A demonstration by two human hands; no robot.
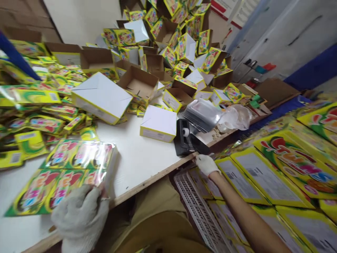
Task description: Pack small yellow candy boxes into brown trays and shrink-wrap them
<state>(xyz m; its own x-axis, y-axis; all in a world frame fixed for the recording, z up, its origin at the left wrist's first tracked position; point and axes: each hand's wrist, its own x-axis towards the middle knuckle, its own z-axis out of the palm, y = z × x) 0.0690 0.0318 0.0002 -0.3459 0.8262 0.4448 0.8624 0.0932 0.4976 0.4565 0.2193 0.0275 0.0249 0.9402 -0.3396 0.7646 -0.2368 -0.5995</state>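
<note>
A clear-wrapped pack of small yellow-green boxes (76, 158) lies at the table's left front, partly blurred. My left hand (81, 214), in a whitish glove, has its fingers curled against the pack's near corner, gripping it. To the right, my gloved right hand (206, 164) reaches to the front edge of the table, right beside a black tape dispenser (185, 135) with a white roll. The fingers of that hand look pinched together at the dispenser's near end. Whatever they hold is too small to make out.
Loose small boxes (50, 121) heap up on the left. Two closed white-topped cartons (101, 93) (159, 121) stand mid-table, with open cartons (139, 82) piled behind. Clear film bags (202, 114) lie past the dispenser. A white plastic crate (196, 207) and stacked filled cartons (252, 175) are at the right.
</note>
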